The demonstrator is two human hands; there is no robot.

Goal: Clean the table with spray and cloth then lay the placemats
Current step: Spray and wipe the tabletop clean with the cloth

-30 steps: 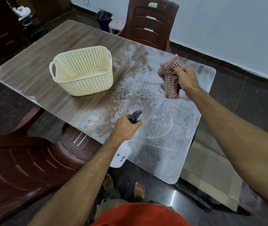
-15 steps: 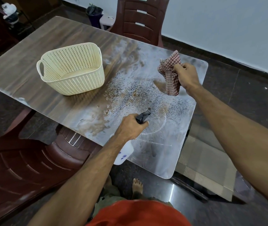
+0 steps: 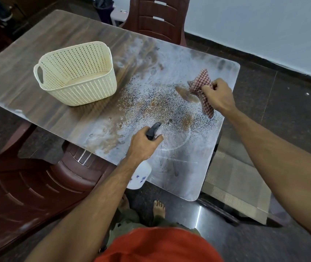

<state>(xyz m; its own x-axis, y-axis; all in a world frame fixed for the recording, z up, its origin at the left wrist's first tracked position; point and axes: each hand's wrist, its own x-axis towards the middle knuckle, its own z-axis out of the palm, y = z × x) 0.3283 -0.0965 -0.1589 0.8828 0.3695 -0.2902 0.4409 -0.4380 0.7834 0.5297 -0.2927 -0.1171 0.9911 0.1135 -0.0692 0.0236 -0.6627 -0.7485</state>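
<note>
My left hand [image 3: 143, 143] grips a white spray bottle [image 3: 139, 176] by its neck, and its dark nozzle [image 3: 153, 129] points over the near part of the table [image 3: 18, 78]. The tabletop in front of the nozzle is covered with fine spray droplets and brown smears. My right hand [image 3: 218, 95] holds a bunched red-and-white checked cloth [image 3: 202, 89] just above the table near its right edge; the cloth's tail hangs down. Placemats [image 3: 236, 188] lie on a low surface to the right, below the table's corner.
A cream perforated plastic basket [image 3: 75, 76] stands on the table's left half. Brown plastic chairs sit at the far side [image 3: 158, 17] and at the near left [image 3: 27, 188]. My bare feet [image 3: 158, 208] stand by the table's near edge. A dark bin [image 3: 103, 6] stands beyond.
The wet speckled patch has spread wider across the table. My left hand with the bottle has edged forward. My right hand has lowered the cloth closer to the tabletop.
</note>
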